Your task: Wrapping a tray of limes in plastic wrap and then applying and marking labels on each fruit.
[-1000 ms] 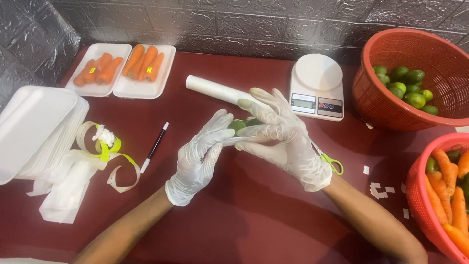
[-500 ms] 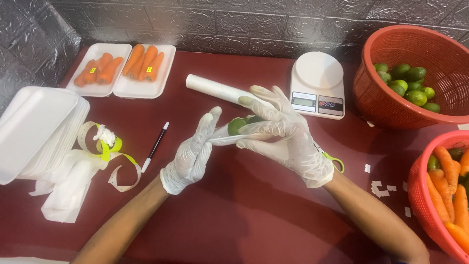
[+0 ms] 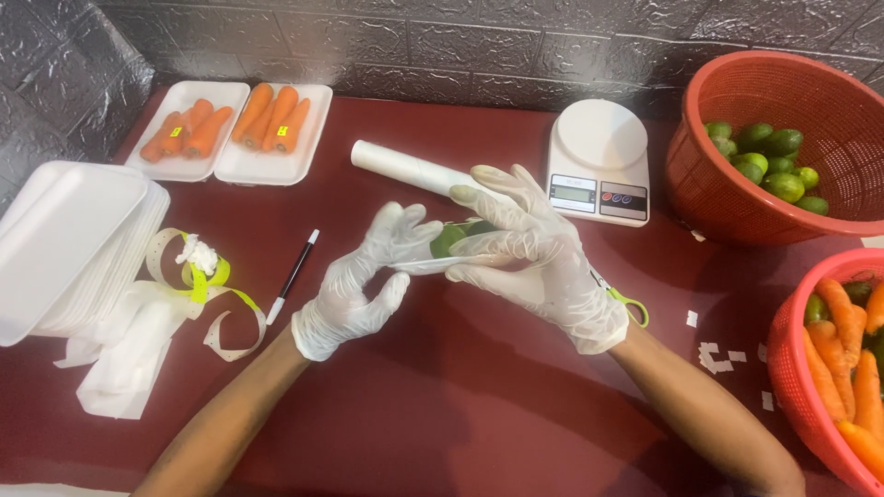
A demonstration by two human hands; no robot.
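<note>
Left hand (image 3: 354, 281) has opened, fingers now spread beside the limes (image 3: 453, 237); right hand (image 3: 534, 258) stays clamped on them, wrap nearly smoothed.

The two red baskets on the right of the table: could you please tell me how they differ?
The far basket holds only green limes; the near basket holds mostly orange carrots, with a bit of green showing. The far basket is almost wholly in view, while the near basket is cut off by the picture's edge. Both are red mesh plastic and stand on the dark red table.
</note>
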